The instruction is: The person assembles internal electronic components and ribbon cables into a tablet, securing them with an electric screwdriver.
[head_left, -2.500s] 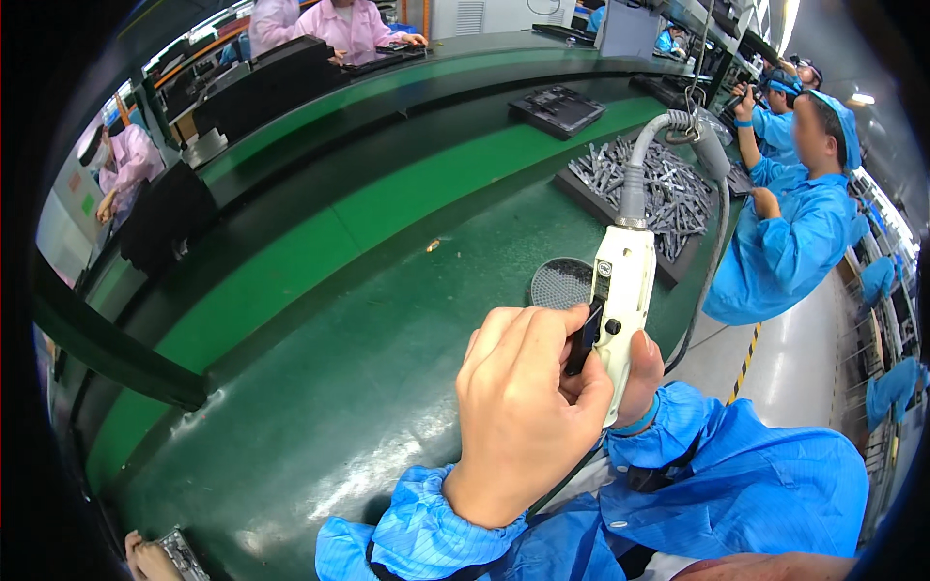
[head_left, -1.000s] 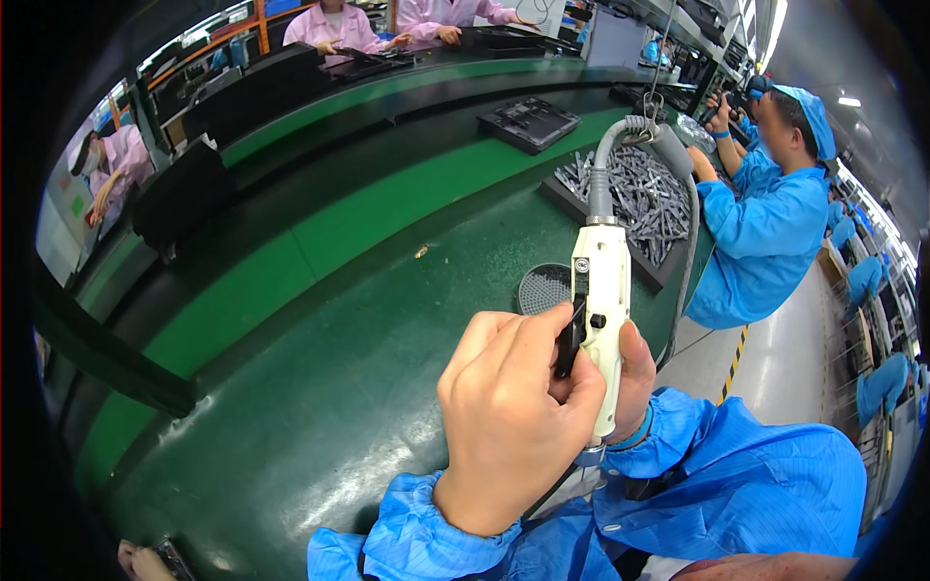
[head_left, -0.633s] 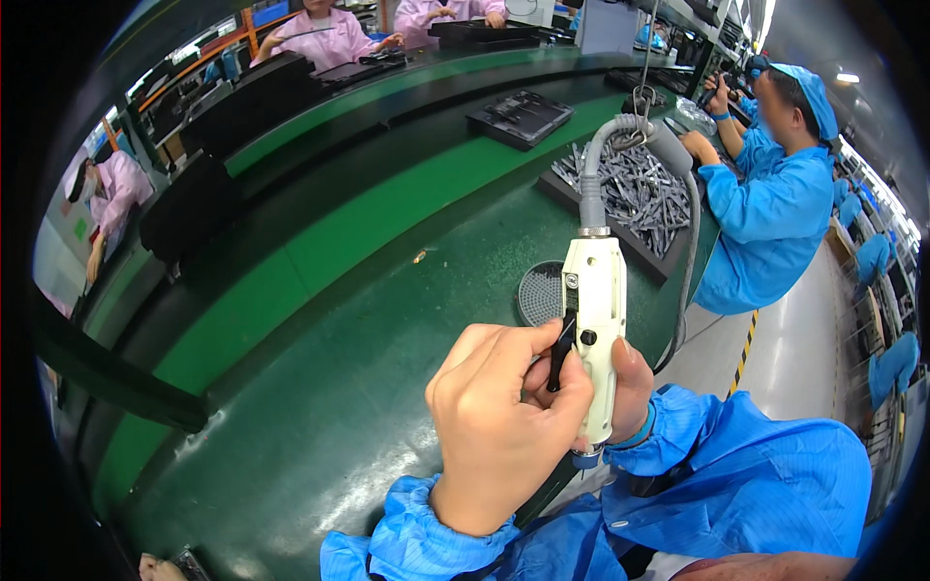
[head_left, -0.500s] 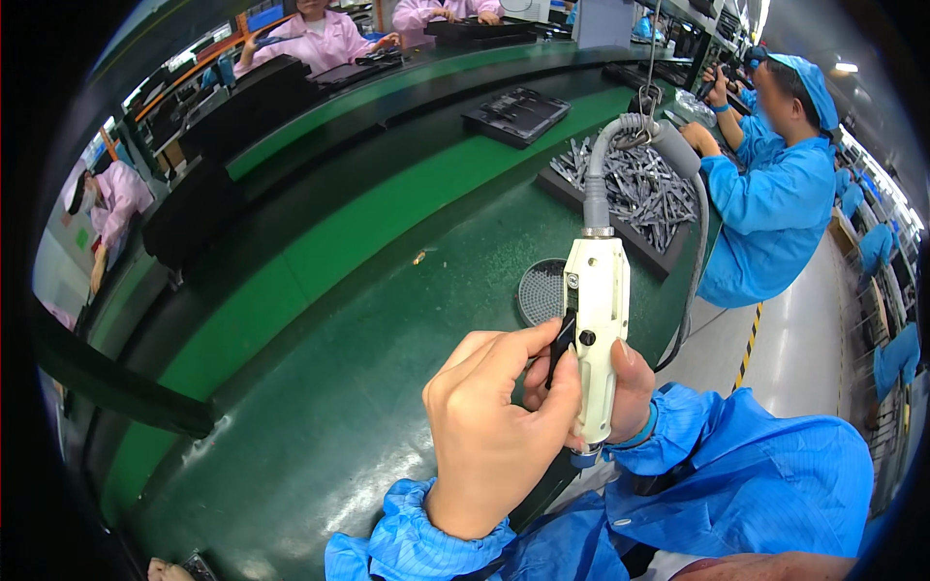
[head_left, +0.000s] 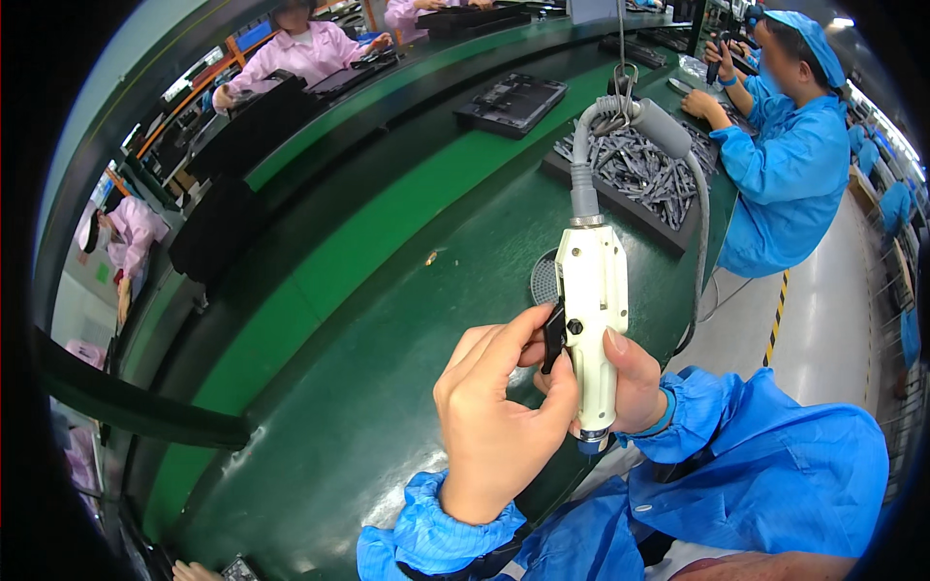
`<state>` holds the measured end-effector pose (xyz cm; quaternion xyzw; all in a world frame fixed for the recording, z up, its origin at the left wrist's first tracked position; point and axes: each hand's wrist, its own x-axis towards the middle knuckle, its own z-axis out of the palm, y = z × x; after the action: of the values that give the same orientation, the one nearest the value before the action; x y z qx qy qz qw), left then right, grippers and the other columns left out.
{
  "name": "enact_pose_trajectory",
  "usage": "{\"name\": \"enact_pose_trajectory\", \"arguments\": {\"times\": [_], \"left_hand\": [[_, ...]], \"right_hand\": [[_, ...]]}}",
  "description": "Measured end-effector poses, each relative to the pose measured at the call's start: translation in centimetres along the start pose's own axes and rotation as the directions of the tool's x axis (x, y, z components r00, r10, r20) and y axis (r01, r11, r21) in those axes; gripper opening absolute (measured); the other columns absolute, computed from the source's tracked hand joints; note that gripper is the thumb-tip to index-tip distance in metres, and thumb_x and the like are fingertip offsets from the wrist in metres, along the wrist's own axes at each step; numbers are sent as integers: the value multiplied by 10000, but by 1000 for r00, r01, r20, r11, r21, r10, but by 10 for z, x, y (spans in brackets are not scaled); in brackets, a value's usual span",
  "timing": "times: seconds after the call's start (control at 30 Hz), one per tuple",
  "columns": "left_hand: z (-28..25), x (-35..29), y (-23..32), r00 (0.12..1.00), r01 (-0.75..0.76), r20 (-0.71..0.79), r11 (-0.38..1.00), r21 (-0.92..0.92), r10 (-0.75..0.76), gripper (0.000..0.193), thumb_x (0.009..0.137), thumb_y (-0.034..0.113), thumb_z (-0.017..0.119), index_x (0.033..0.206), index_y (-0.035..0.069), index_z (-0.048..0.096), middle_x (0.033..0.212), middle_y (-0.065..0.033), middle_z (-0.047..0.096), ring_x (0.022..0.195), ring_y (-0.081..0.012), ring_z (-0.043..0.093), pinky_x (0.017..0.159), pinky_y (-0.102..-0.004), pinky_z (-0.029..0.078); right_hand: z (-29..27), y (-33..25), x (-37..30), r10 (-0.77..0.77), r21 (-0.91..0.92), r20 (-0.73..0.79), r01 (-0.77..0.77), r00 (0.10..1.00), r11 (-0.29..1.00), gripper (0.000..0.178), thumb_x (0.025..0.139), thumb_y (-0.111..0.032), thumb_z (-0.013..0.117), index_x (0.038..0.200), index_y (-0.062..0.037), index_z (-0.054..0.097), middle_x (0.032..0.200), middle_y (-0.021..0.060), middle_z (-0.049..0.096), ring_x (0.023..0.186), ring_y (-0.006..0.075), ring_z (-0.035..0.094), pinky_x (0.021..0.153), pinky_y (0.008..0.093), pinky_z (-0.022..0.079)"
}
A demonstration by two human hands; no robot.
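Observation:
Upright between my hands is a cream-coloured electric screwdriver (head_left: 599,276), its grey cable rising from the top and a dark blue collar at its lower end. My right hand (head_left: 635,385) is closed around the lower body from the right, thumb along the casing. On the left side, my left hand (head_left: 499,421) pinches a black lever (head_left: 554,339) between thumb and fingers. Some of its fingertips are hidden behind the tool. Just behind the screwdriver, partly covered by it, a round dark dish (head_left: 544,279) with a gridded surface rests on the green bench (head_left: 387,358).
A black tray (head_left: 668,235) heaped with grey elongated parts (head_left: 635,169) stands beyond the tool, under a hanging metal hook (head_left: 622,82). A flat black panel (head_left: 511,103) lies on the conveyor. A co-worker in blue (head_left: 785,174) is at the right; others in pink work across the line.
The view has shifted slightly, so the bench and co-workers sit differently in it. My hands keep their hold on the screwdriver, which appears turned a little, showing more of its front face.

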<state>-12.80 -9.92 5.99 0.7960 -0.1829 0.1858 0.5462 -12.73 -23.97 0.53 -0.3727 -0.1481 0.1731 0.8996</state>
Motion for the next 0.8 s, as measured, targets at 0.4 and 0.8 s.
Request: {"name": "enact_pose_trajectory", "arguments": {"times": [0.4,0.8], "left_hand": [[-3,3,0,992,-123,-16,984,130,126,355,607,6,683,957,-8,628,757,-112,601,706,-262,579,632,-334,473],[-11,5,-7,990,-6,143,1000,-24,9,424,637,25,655,1054,-31,603,833,-150,627,781,-283,611,708,-342,488]], "right_hand": [[2,7,-1,-25,-81,-56,21,998,996,567,878,-442,443,1174,41,415,997,160,566,539,158,593,442,258,513],[10,-1,0,-27,-87,-54,22,998,996,552,881,-457,436,1121,40,449,934,143,576,537,150,590,447,253,512]]}}
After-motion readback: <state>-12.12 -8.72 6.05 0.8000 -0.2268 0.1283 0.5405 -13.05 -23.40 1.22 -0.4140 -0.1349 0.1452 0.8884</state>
